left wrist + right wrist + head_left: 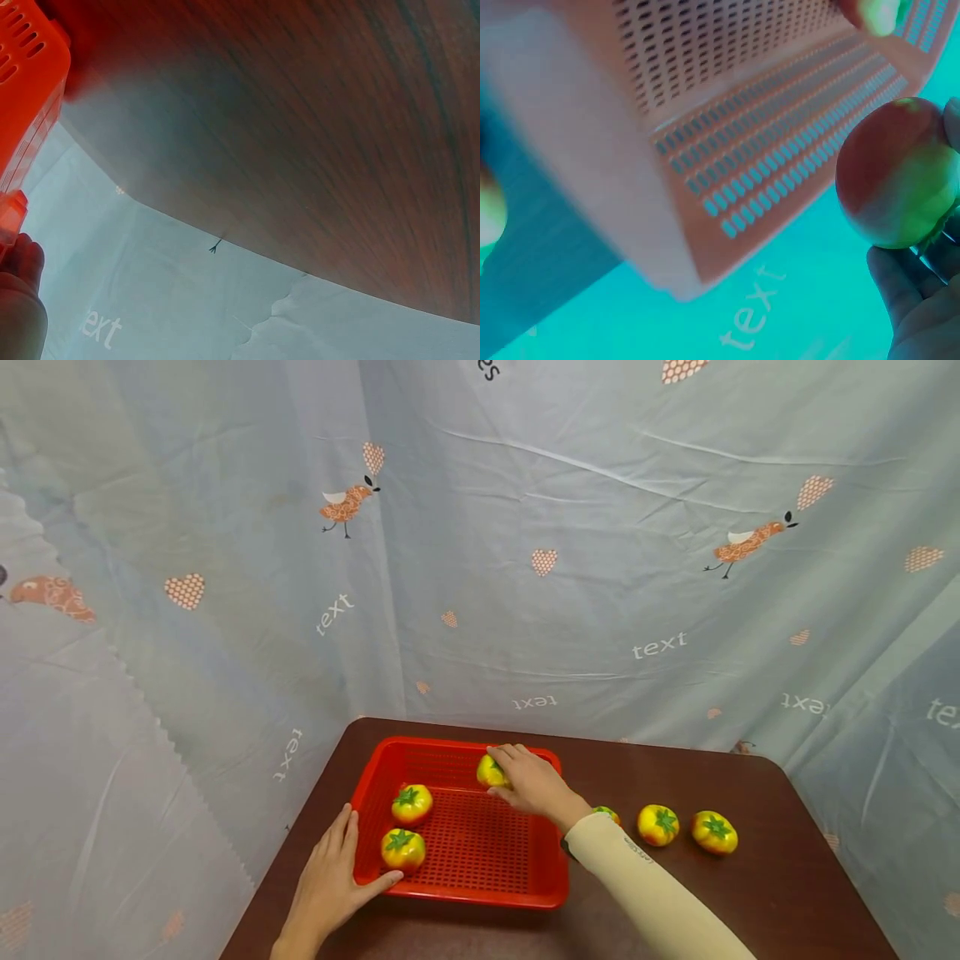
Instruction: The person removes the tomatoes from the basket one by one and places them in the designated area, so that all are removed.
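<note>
A red plastic basket (480,895) with slotted sides stands on the dark table. My right hand (534,783) grips a yellow-red persimmon (491,772) with green leaves over the basket's back right part. In the right wrist view, that persimmon (896,176) sits between thumb and fingers, apart from the basket wall (780,142). Two more persimmons, one behind (412,805) and one in front (403,851), lie in the basket's left side. At its front left corner my left hand (333,877) rests with fingers extended along the side and thumb over the front rim.
To the right of the basket, one persimmon (658,825) and another (715,832) lie on the brown table (787,868). A third (606,814) is partly hidden behind my right forearm. A patterned grey-blue curtain (480,610) hangs behind and beside the table.
</note>
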Tool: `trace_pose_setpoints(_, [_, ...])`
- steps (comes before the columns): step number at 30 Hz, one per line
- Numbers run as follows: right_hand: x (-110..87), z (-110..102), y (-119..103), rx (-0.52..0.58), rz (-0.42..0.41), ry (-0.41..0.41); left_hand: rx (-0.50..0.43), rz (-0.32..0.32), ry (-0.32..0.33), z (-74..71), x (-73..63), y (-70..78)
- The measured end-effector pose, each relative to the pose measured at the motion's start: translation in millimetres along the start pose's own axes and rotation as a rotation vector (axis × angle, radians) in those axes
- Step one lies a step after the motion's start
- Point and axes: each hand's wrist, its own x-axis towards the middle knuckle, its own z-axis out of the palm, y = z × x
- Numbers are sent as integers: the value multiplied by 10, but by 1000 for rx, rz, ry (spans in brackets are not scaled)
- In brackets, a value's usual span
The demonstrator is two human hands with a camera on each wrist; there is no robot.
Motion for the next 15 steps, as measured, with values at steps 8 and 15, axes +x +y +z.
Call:
trace_pose_setpoints(8, [-221,-182,220,-12,37,59,0,3,5,21,3,-13])
trace_pose_setpoints(15, [-458,-318,392,-11,49,110,-5,6,7,19,3,-21])
